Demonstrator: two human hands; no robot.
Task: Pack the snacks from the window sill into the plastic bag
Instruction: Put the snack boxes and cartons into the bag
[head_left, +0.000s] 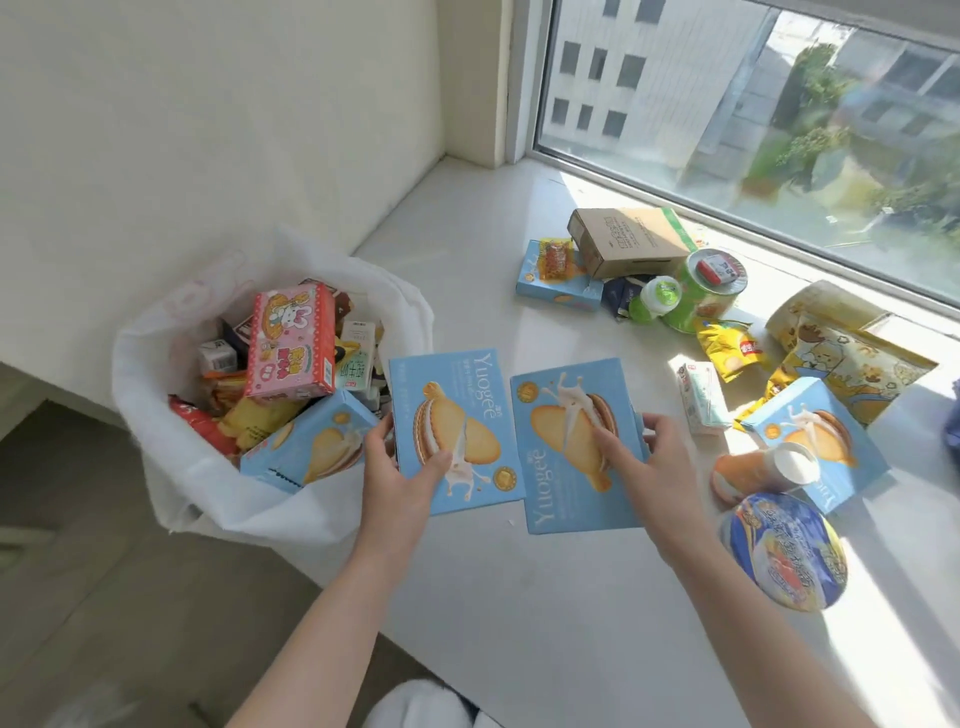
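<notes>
Just right of the plastic bag (171, 499), at the near edge of the window sill (519, 597), I have a blue biscuit box in each hand. My left hand (392, 467) is clenched on the left box (452, 431), thumb across its face and fingers behind its left edge; that box stands tilted with its long axis running away from me. My right hand (641, 457) grasps the right box (571, 447) at its far right corner, thumb laid over the printed biscuit. Both boxes are side by side, edges almost touching, and I judge both are lifted off the sill, though I cannot be sure for the right one.

What the next move turns on: the bag's mouth lies directly left of the left grip, just beside it, so the left hand is the nearer one and should go first. A third blue box (311, 441) already leans in the mouth against the near rim, with a pink carton (291, 345) behind it; the bag looks fairly full. Open room seems to be toward the far-left side of the mouth. I would turn each box long-edge down to slip it in.

Rightward the sill is crowded: a fourth blue box (821, 436), an orange cup (763, 467), a noodle bowl (784, 551). The sill edge drops to the floor just below the bag.
</notes>
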